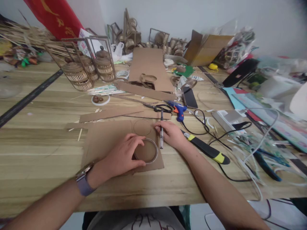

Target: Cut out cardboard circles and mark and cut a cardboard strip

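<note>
The left hand (120,156) grasps a round ring (157,152) with spread fingers, the thumb on its near rim and the other fingers over its far left side. The ring lies flat on a brown cardboard sheet (105,137), towards the sheet's near right corner. The right hand (171,132) has its fingers closed around a pen (161,135), held at the sheet's right edge, just to the right of the ring. A drawn circle (142,127) shows on the cardboard just beyond the ring.

A watch (84,174) with a purple strap is on the left wrist. Beside the right forearm lies a black and yellow utility knife (206,148), its narrow end towards the wrist. Beyond the sheet, a long cardboard strip (110,113) lies crosswise, with scissors (157,109) at its right end and a blue glue gun (179,110) just right of them. A dark phone (190,97) lies farther back.

To the far left on the wooden counter (48,137), small brown beads (97,99) sit in a white ring (105,103); behind stand slatted lanterns (77,76). An open cardboard box (208,48) stands at the far right.
</note>
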Action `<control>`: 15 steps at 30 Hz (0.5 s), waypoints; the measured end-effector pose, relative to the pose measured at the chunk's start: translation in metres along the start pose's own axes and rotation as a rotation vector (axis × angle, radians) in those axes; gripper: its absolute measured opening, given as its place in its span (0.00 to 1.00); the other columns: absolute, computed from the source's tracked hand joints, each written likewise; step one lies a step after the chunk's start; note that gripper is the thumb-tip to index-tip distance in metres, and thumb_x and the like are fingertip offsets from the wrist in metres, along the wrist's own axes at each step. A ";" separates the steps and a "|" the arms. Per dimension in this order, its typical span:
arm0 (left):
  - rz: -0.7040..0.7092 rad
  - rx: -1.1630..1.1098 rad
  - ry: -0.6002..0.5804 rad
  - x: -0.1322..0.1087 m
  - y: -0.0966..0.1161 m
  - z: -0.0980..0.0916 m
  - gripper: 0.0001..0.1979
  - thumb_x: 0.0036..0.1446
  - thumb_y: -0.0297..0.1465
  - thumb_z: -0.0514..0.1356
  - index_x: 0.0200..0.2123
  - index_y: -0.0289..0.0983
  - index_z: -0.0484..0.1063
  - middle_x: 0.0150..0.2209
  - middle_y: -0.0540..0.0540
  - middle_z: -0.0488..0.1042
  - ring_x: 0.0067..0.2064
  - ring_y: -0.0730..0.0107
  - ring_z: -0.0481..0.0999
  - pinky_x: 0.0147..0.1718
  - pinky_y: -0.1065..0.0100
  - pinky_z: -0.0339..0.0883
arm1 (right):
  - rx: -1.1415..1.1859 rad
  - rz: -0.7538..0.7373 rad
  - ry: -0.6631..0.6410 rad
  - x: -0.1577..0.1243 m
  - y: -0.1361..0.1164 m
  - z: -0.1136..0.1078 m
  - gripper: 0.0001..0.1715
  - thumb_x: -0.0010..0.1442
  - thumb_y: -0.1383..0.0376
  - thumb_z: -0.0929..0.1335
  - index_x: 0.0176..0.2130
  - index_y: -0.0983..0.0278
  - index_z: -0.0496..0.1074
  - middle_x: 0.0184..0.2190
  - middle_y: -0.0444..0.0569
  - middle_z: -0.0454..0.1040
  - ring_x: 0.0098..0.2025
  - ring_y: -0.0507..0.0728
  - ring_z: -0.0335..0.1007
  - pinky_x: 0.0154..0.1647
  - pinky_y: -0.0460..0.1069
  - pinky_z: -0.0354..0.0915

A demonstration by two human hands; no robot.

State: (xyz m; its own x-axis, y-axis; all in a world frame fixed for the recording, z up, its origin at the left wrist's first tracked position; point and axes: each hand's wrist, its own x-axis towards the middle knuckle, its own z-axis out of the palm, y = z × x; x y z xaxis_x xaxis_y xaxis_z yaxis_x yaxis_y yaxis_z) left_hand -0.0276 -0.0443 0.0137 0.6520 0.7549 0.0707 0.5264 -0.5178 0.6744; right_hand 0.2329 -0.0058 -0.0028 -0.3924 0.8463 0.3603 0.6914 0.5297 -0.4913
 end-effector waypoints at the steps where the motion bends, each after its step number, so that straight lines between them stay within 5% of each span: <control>1: -0.006 -0.006 -0.002 0.000 0.000 0.000 0.23 0.48 0.30 0.74 0.45 0.42 0.69 0.61 0.40 0.75 0.63 0.46 0.68 0.59 0.45 0.67 | 0.000 0.001 0.002 0.000 0.000 0.000 0.12 0.69 0.66 0.64 0.43 0.60 0.77 0.36 0.52 0.83 0.40 0.61 0.79 0.43 0.53 0.69; 8: -0.021 -0.043 0.000 0.001 0.000 0.001 0.25 0.46 0.29 0.75 0.46 0.42 0.70 0.60 0.41 0.75 0.64 0.45 0.66 0.60 0.44 0.66 | 0.057 -0.005 0.014 0.001 -0.007 -0.004 0.06 0.68 0.66 0.66 0.39 0.61 0.74 0.35 0.51 0.81 0.38 0.60 0.76 0.42 0.51 0.67; 15: -0.033 -0.035 0.011 0.001 -0.003 0.004 0.28 0.44 0.30 0.77 0.46 0.41 0.70 0.59 0.38 0.74 0.64 0.44 0.66 0.60 0.46 0.67 | 0.152 -0.062 -0.158 0.002 -0.022 -0.008 0.10 0.59 0.69 0.75 0.32 0.61 0.71 0.27 0.42 0.75 0.29 0.53 0.70 0.32 0.45 0.63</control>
State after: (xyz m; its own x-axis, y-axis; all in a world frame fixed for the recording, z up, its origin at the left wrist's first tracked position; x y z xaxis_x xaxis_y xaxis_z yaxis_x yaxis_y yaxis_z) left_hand -0.0263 -0.0432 0.0091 0.6287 0.7756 0.0556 0.5278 -0.4782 0.7019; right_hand 0.2215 -0.0166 0.0152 -0.5295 0.8041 0.2704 0.5686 0.5730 -0.5902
